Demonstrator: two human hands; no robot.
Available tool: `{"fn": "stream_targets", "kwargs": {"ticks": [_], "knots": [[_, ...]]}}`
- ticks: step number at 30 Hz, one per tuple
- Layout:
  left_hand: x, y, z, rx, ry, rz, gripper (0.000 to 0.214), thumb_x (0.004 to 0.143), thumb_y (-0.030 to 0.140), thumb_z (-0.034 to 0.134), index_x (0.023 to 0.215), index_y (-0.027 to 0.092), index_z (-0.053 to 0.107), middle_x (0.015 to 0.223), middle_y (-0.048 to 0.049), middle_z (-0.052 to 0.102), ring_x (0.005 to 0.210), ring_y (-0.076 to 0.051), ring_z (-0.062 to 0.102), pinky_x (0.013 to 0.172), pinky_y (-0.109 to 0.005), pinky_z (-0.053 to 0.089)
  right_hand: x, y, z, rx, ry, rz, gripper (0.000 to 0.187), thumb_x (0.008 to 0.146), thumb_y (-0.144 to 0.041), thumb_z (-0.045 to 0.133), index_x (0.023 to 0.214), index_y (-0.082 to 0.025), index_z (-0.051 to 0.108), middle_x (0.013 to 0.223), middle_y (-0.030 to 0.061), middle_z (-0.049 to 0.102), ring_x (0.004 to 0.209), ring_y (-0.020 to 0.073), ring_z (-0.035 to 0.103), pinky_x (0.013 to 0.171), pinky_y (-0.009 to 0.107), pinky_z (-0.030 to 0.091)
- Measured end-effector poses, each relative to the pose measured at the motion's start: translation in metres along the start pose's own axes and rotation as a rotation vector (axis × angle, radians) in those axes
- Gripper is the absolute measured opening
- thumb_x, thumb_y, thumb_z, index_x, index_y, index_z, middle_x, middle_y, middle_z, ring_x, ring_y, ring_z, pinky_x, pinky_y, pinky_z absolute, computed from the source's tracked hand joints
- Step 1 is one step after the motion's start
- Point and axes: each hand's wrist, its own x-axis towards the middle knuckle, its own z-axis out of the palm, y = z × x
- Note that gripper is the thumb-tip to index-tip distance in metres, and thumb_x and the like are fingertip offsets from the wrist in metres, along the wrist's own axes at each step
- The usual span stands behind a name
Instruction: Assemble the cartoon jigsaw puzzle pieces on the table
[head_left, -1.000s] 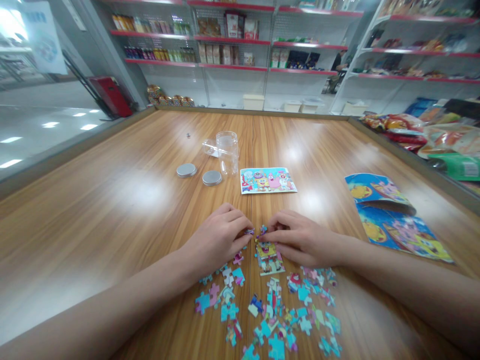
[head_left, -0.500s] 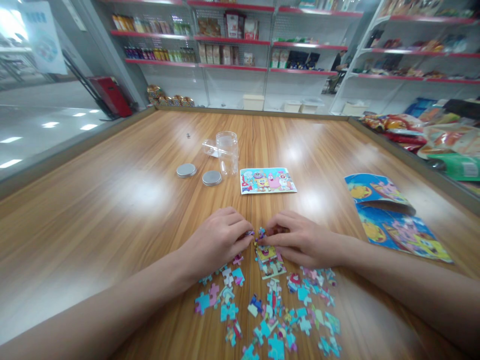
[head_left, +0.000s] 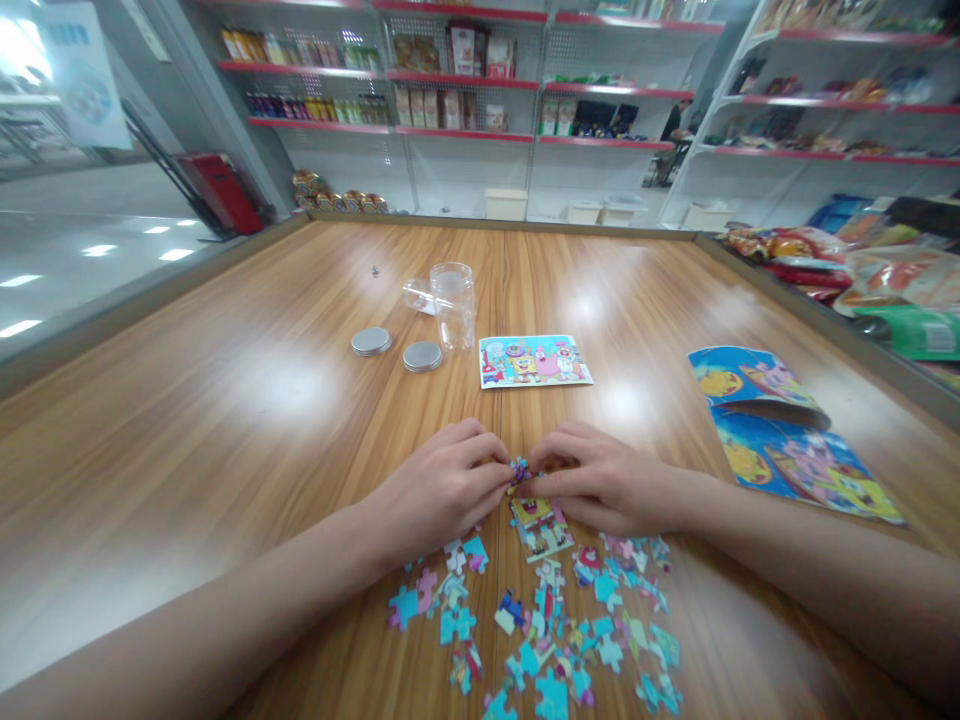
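Observation:
My left hand [head_left: 451,482] is closed, its thumb and fingertips pinching a small jigsaw piece [head_left: 518,467] at the top of a partly joined jigsaw section [head_left: 541,536]. Facing it, my right hand [head_left: 609,482] has its fingers curled and pressed on the upper right of that section. The section shows a yellow cartoon character with a wide mouth. Fingers partly cover its upper end. Loose jigsaw pieces [head_left: 552,692], mostly light blue with some pink and green, are scattered below both hands.
Beyond my hands lies a picture card [head_left: 535,362] of cartoon characters. Left of it are a clear plastic jar [head_left: 454,318], another clear container on its side, and two silver lids [head_left: 423,355]. A curled blue printed sheet [head_left: 810,450] rests at the right. Snack bags [head_left: 795,255] lie beyond the table edge.
My left hand has shifted slightly right, bringing its piece against the top of the joined section. My right hand has stayed almost still.

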Motion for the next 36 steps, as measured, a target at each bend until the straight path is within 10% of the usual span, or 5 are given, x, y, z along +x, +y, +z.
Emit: {"fn": "stream_targets", "kwargs": {"ticks": [36], "knots": [[-0.003, -0.003, 0.006, -0.086, 0.021, 0.001, 0.018, 0.1, 0.017, 0.057, 0.105, 0.015, 0.075, 0.107, -0.0089, 0.072, 0.099, -0.023, 0.056, 0.089, -0.042, 0.055, -0.002, 0.0, 0.002, 0.036, 0.006, 0.039, 0.03, 0.099, -0.021, 0.056, 0.125, -0.02, 0.068, 0.114, 0.0111, 0.059, 0.099, 0.021, 0.056, 0.088, 0.039, 0.049]]}}
